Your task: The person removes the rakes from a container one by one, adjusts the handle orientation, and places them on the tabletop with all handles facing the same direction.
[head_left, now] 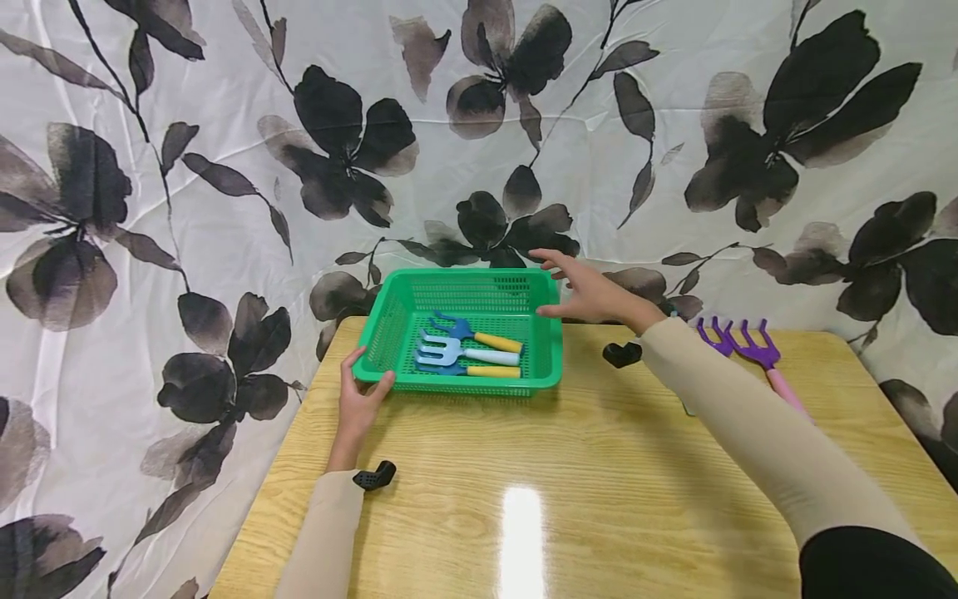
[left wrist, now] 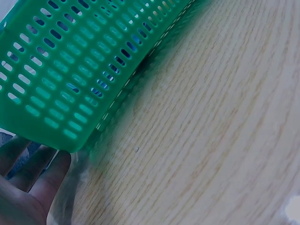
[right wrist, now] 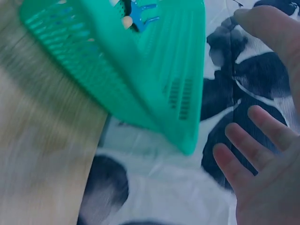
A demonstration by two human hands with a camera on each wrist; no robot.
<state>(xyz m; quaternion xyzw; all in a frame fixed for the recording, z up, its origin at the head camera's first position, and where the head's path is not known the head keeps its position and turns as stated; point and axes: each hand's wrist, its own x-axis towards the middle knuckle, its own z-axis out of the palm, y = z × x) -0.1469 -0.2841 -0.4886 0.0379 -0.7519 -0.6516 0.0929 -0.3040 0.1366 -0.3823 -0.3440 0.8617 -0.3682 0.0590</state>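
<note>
A green plastic basket [head_left: 464, 387] with slotted walls sits at the back of the table. Inside lie a light blue hand fork [head_left: 490, 357], a blue hand rake with a yellow handle [head_left: 497, 342] and another blue tool with a yellow handle [head_left: 494, 372], its head partly covered. My left hand [head_left: 361, 409] holds the basket's front left corner, thumb at the front wall and fingers at the left side. Beside the right rim, my right hand [head_left: 591, 291] is spread and holds nothing. The right wrist view shows a gap between its fingers [right wrist: 243, 150] and the basket.
Two purple garden forks, one with a visible pink handle [head_left: 786, 388], lie at the table's right, partly behind my right arm. A floral cloth [head_left: 599, 183] hangs behind the wooden table [head_left: 464, 482]. The basket reaches past the table's back edge.
</note>
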